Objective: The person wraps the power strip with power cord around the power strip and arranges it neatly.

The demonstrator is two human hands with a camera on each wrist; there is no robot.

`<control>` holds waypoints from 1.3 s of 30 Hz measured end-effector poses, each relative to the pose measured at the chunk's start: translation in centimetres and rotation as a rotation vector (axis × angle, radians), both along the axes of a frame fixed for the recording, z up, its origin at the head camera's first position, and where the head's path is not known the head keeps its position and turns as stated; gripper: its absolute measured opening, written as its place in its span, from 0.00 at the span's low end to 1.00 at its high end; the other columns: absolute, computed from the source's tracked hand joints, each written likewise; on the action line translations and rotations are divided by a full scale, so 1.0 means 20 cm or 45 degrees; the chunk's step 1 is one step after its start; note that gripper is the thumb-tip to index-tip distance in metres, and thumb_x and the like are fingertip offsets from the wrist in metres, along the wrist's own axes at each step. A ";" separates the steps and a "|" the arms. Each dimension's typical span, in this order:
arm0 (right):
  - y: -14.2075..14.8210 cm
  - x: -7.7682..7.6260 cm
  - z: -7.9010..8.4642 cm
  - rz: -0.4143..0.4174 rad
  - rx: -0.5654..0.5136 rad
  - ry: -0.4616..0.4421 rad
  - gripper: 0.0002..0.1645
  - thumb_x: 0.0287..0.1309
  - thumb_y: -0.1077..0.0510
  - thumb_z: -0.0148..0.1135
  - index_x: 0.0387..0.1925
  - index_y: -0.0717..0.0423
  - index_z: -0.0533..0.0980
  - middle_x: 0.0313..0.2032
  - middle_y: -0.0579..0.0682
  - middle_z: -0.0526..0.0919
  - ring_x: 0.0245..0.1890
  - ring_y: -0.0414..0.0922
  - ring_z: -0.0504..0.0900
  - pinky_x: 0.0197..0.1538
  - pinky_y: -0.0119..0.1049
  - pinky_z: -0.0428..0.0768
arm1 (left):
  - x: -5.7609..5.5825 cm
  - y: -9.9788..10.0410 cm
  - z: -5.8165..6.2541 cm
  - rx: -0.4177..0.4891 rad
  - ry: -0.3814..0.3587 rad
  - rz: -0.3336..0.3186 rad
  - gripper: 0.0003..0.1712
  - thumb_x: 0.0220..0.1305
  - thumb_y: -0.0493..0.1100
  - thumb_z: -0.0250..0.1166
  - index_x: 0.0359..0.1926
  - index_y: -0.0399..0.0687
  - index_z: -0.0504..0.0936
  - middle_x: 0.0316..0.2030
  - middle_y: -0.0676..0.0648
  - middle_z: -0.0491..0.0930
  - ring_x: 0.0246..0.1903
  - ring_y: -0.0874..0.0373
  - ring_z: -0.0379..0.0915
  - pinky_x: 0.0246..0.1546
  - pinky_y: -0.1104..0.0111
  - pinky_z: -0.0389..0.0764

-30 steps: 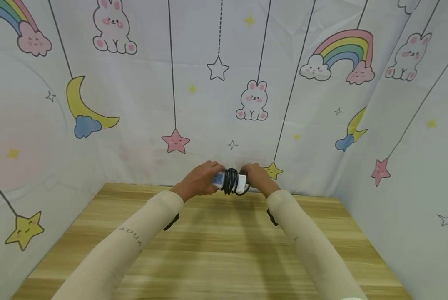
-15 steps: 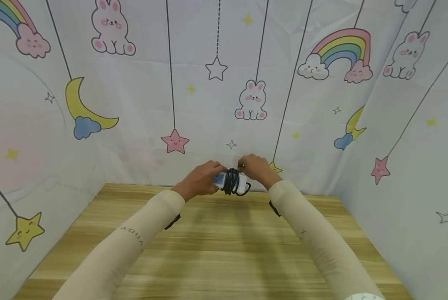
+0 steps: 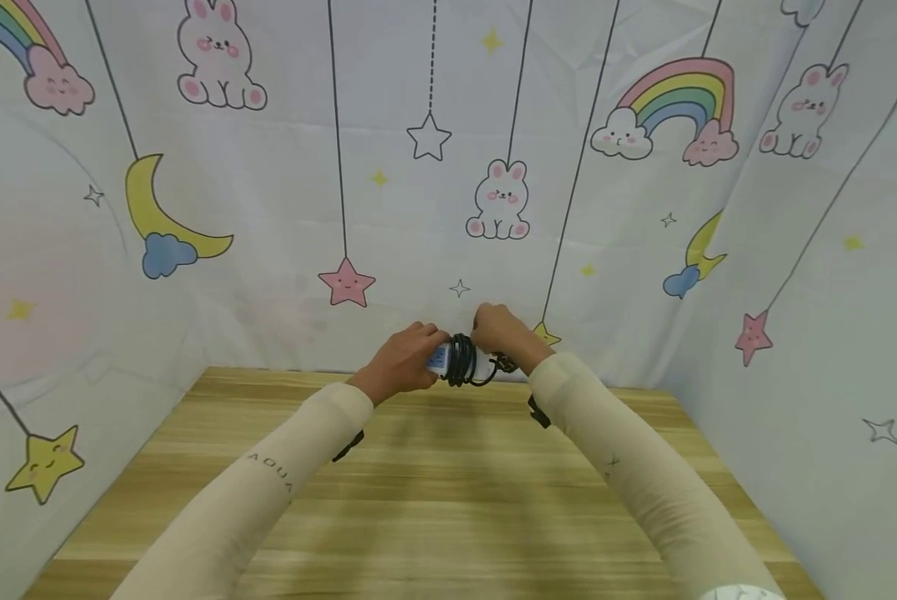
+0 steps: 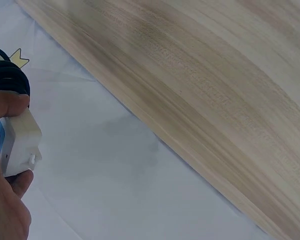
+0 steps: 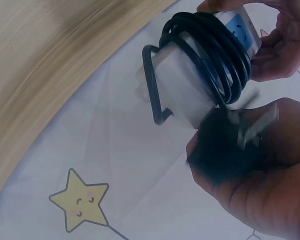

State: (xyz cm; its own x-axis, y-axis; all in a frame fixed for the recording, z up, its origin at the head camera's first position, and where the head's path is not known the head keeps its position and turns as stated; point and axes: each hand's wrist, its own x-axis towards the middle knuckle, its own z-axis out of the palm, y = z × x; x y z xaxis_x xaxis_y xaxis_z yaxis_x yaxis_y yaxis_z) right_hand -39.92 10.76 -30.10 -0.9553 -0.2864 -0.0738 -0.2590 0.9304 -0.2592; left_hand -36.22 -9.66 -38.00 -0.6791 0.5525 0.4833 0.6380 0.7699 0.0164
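A white power strip (image 3: 438, 359) with blue socket faces is held up above the far edge of the table. Black cord (image 3: 460, 360) is wound round its middle in several turns. My left hand (image 3: 402, 358) grips the strip's left end, thumb and fingers on opposite sides in the left wrist view. Just right of the coil, my right hand (image 3: 503, 330) holds the cord's black plug (image 5: 225, 147), its metal prongs blurred in the right wrist view. A loop of cord (image 5: 152, 85) stands off the strip's white end. The right fingertips are partly hidden in the head view.
The wood-grain table (image 3: 433, 483) lies below both forearms. White fabric (image 3: 283, 208) printed with rabbits, stars and rainbows rises behind and on both sides, close to the hands at the back. Dark straps (image 3: 538, 411) show at the wrists.
My right hand has moved up and slightly left, from the strip's right end to beside the coil's top. The left hand keeps its grip, nearly still.
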 end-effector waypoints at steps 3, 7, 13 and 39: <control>0.00 -0.15 -0.11 0.000 -0.003 -0.021 0.13 0.70 0.61 0.60 0.40 0.63 0.89 0.31 0.55 0.90 0.27 0.47 0.81 0.32 0.40 0.81 | 0.00 -0.01 -0.01 0.028 -0.013 0.023 0.34 0.58 0.40 0.83 0.65 0.41 0.83 0.54 0.41 0.88 0.47 0.46 0.82 0.48 0.53 0.90; 0.07 -0.50 -0.36 0.030 -0.012 -0.034 0.13 0.66 0.56 0.62 0.28 0.54 0.86 0.23 0.48 0.85 0.23 0.45 0.81 0.28 0.40 0.80 | 0.00 -0.01 -0.02 0.051 -0.023 0.034 0.33 0.58 0.40 0.82 0.65 0.41 0.83 0.54 0.40 0.88 0.47 0.46 0.81 0.47 0.53 0.90; 0.11 -0.58 -0.50 0.037 -0.070 0.039 0.12 0.65 0.54 0.62 0.28 0.51 0.87 0.24 0.47 0.84 0.23 0.46 0.79 0.28 0.43 0.80 | -0.01 -0.01 -0.04 0.070 -0.036 0.047 0.32 0.58 0.39 0.81 0.64 0.41 0.83 0.52 0.40 0.88 0.45 0.46 0.81 0.46 0.53 0.89; 0.15 -0.10 -0.67 0.022 -0.234 -0.107 0.40 0.66 0.58 0.62 0.80 0.62 0.75 0.67 0.58 0.88 0.28 0.47 0.72 0.39 0.47 0.77 | -0.53 0.00 -0.61 0.183 -0.554 0.009 0.29 0.45 0.50 0.82 0.51 0.56 0.85 0.41 0.55 0.86 0.37 0.59 0.77 0.38 0.60 0.81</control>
